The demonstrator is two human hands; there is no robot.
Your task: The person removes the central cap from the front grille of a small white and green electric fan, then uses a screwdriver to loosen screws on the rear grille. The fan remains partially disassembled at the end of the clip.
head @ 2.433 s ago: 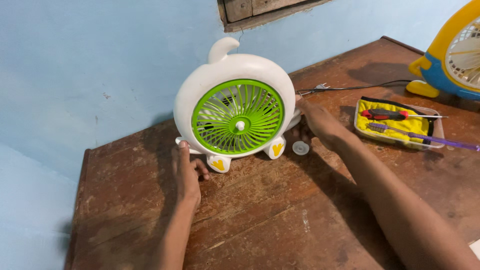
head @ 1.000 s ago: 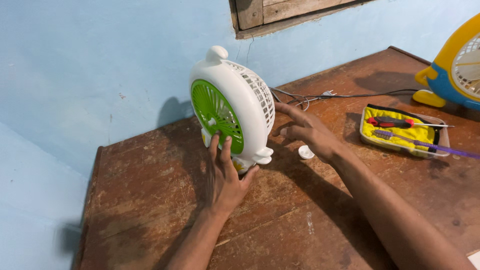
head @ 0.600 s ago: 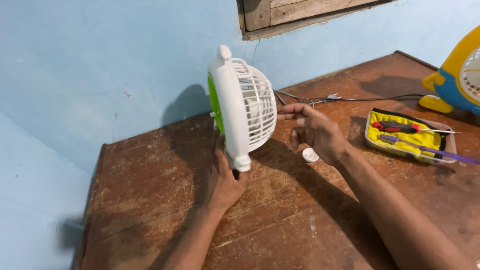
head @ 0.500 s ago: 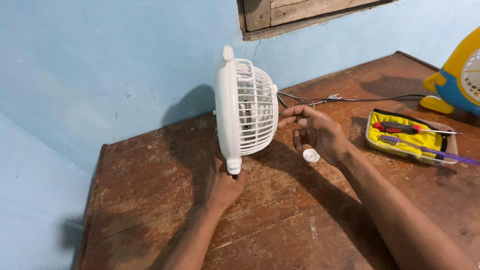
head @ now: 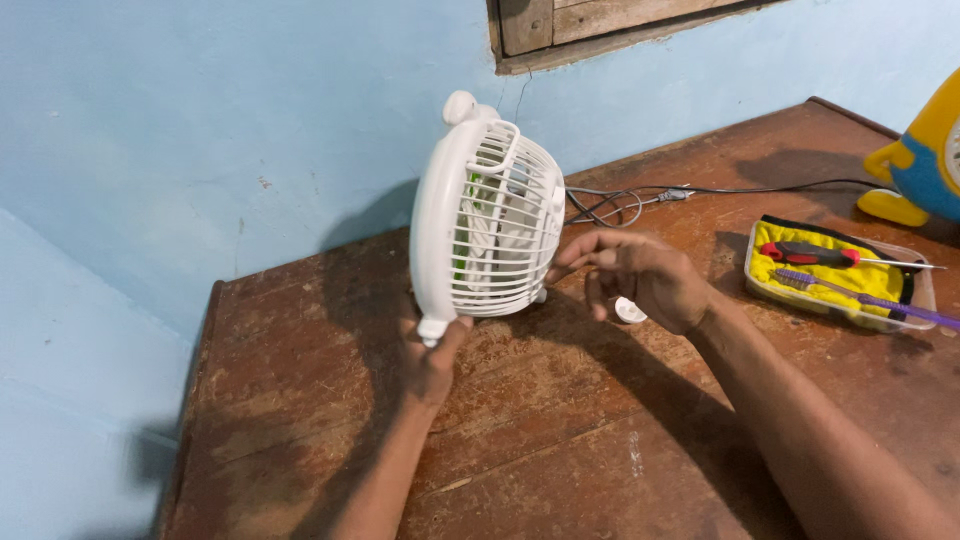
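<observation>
A small white table fan [head: 480, 220] with a green front grille stands on the brown wooden table [head: 560, 440], its white rear cage turned toward me. My left hand [head: 432, 358] grips the fan's lower edge near one foot. My right hand [head: 640, 275] hovers with curled fingers beside the rear cage, its fingertips close to the cage's right side and holding nothing. A small white round cap [head: 630, 311] lies on the table just under that hand.
A clear tray [head: 840, 272] with a yellow cloth, a red-handled screwdriver [head: 810, 253] and a purple tool [head: 865, 298] sits at the right. A grey cord with plug [head: 640, 200] trails behind the fan. A yellow-and-blue fan [head: 925, 165] stands at the far right, against the blue wall.
The fan has been swung round from facing me to showing its rear cage. My left hand moved from the front foot to the lower rim; my right hand stayed beside it.
</observation>
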